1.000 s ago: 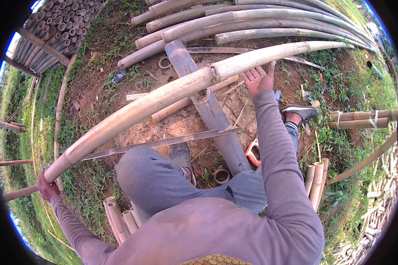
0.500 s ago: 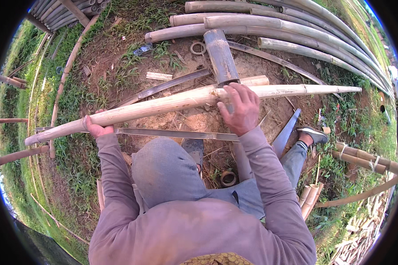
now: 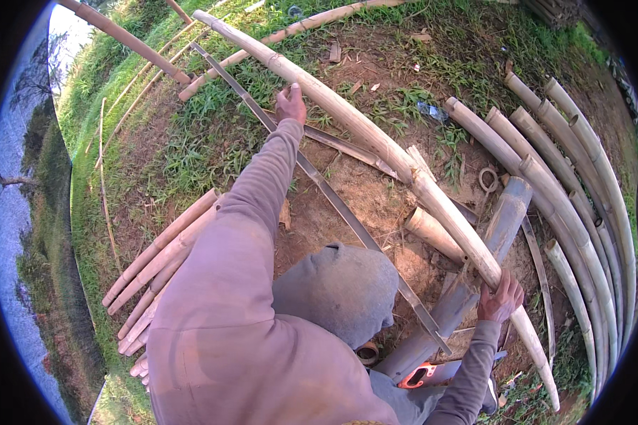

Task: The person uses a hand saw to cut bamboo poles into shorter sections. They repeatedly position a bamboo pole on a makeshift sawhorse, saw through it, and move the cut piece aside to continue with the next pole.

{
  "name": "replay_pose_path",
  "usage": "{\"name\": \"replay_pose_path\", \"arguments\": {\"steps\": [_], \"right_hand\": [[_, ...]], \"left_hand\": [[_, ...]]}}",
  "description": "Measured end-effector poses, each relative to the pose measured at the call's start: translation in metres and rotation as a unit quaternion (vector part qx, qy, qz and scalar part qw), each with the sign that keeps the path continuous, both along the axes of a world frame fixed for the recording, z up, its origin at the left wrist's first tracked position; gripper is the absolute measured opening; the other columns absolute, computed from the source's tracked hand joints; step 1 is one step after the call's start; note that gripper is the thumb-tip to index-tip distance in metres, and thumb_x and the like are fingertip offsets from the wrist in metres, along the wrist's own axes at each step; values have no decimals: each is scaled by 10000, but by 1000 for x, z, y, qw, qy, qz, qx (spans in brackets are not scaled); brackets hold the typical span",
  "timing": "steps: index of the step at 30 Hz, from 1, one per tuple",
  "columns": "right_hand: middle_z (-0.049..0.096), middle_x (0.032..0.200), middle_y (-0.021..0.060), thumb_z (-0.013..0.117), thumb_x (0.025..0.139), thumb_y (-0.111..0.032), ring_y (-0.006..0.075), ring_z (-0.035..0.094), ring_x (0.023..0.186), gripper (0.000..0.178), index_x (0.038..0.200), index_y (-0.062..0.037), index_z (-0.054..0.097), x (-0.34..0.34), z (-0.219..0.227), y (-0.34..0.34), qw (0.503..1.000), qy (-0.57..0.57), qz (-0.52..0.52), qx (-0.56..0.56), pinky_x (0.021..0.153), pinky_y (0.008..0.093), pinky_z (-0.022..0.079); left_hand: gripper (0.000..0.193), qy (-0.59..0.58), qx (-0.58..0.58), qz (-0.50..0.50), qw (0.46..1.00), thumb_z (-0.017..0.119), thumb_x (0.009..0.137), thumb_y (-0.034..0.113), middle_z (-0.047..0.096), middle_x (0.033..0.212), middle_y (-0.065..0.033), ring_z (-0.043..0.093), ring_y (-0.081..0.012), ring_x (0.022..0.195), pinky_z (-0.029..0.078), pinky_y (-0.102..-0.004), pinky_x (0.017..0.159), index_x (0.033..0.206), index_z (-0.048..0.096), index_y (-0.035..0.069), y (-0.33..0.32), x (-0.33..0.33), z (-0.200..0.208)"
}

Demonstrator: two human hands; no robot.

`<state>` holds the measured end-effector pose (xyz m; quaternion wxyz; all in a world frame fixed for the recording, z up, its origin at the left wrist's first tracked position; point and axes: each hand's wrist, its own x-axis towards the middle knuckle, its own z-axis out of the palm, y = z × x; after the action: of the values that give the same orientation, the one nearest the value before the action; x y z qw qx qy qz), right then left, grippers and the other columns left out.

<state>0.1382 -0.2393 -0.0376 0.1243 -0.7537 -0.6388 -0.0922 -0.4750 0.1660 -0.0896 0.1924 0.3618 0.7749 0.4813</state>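
Observation:
A long pale bamboo pole [image 3: 361,127] runs diagonally from the upper left to the lower right. It crosses above a thick grey bamboo length [image 3: 507,212]. My left hand [image 3: 290,104] is closed at the pole's near edge, toward its far-left end, with its fingers partly hidden. Farther along, my right hand [image 3: 500,296] has its fingers wrapped round the pole, close to the thick bamboo. A narrow split bamboo strip [image 3: 326,188] lies between my left arm and my knee. Beside my leg, low in view, is a handsaw [image 3: 418,375] with an orange handle.
Several long bamboo poles [image 3: 581,212] lie along the right. Shorter bamboo pieces [image 3: 166,258] are stacked at the left. A short bamboo stub [image 3: 432,234] sits under the pole, and a bamboo ring [image 3: 488,180] lies on the soil. A dark net [image 3: 21,212] hangs at the far left.
My view has turned to the left, so the pole now slants steeply. My right hand has gone from spread fingers on the pole to wrapping round it. The left hand stays at it.

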Motion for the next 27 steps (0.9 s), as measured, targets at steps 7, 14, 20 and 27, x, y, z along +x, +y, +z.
{"name": "replay_pose_path", "arguments": {"steps": [7, 14, 20, 27], "right_hand": [[564, 1459, 38, 845, 837, -318, 312, 464, 1449, 722, 1511, -281, 588, -50, -25, 22, 992, 36, -111, -50, 1255, 645, 232], [597, 1426, 176, 815, 878, -457, 377, 556, 1336, 760, 1484, -71, 567, -101, 11, -30, 985, 137, 65, -78, 1183, 560, 369], [717, 1043, 169, 833, 866, -454, 406, 697, 910, 661, 1352, -54, 629, -122, 23, -89, 973, 130, 60, -179, 818, 497, 546], [720, 1017, 236, 694, 1016, -356, 451, 705, 887, 314, 1158, -76, 713, -84, 31, -105, 917, 276, -19, -288, 733, 524, 534]], "left_hand": [[832, 107, -183, 102, 972, 861, 850, 406, 654, 1141, -195, 678, -386, 1047, 532, -547, 986, 1487, 418, 104, -120, 58, -84], [337, -451, 44, 135, 881, 692, 1022, 297, 549, 718, -41, 532, -146, 502, 444, -350, 401, 1123, 484, 52, -115, 92, -60], [335, -511, 78, 81, 852, 733, 1005, 420, 517, 707, 7, 510, -136, 530, 429, -353, 477, 1002, 544, 143, -121, 132, -2], [336, -591, 123, -17, 797, 740, 989, 464, 516, 701, 27, 506, -115, 548, 421, -339, 516, 1015, 553, 186, -67, 129, 43]]}}
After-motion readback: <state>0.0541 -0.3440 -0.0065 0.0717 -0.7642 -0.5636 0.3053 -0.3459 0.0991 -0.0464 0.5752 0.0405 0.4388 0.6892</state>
